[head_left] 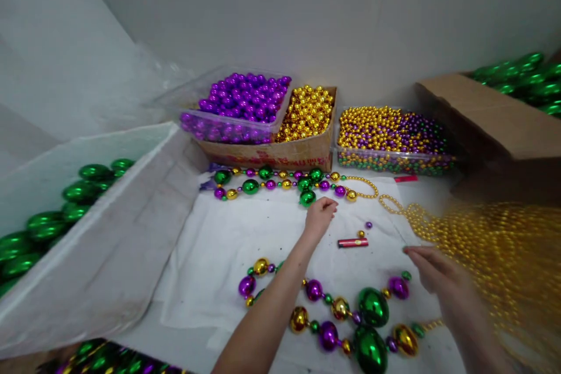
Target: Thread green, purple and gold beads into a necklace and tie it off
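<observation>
My left hand (319, 216) is loosely curled and holds nothing, just below the far bead strand (284, 182), which runs left-right. My right hand (432, 269), open and empty, lies farther off, beside the gold strands (491, 245).

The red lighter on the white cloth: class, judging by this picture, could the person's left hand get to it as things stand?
Probably yes. The left hand hovers just up and left of the red lighter, with only bare white cloth between them. The two loose beads lie beside the path, and the right hand is off to the side.
</observation>
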`<action>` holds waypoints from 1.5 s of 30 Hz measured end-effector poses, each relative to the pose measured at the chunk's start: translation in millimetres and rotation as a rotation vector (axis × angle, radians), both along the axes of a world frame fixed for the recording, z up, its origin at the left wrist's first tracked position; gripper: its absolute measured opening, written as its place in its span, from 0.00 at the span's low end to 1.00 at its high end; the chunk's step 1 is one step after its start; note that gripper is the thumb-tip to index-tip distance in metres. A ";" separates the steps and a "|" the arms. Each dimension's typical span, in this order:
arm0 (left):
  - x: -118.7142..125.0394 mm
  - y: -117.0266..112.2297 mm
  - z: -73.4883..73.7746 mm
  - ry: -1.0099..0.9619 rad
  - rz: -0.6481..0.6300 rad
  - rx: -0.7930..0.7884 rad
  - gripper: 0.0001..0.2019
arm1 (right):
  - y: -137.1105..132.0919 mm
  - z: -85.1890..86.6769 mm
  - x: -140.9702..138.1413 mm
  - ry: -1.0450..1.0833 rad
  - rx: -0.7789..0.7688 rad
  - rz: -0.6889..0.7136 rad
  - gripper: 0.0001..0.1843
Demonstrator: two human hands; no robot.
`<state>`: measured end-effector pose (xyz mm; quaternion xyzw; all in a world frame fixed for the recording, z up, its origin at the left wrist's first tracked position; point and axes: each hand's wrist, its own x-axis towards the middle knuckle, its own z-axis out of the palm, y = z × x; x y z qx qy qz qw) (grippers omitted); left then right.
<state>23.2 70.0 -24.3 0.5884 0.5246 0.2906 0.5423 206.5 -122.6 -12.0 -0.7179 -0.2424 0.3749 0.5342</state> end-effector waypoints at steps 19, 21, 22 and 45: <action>21.1 6.9 4.2 -0.079 -0.203 -0.132 0.19 | -18.1 10.4 -15.6 -0.303 0.039 -0.042 0.21; 6.4 -3.8 11.8 -0.395 -0.140 -0.467 0.19 | -17.2 12.0 -21.3 -0.277 0.030 0.018 0.22; 0.0 -9.1 14.5 -0.577 -0.079 -0.637 0.17 | -16.8 13.6 -25.3 -0.275 0.032 0.050 0.22; -15.2 -34.3 16.1 -0.991 0.316 -0.910 0.12 | -26.3 25.9 -49.0 -0.424 0.022 0.256 0.16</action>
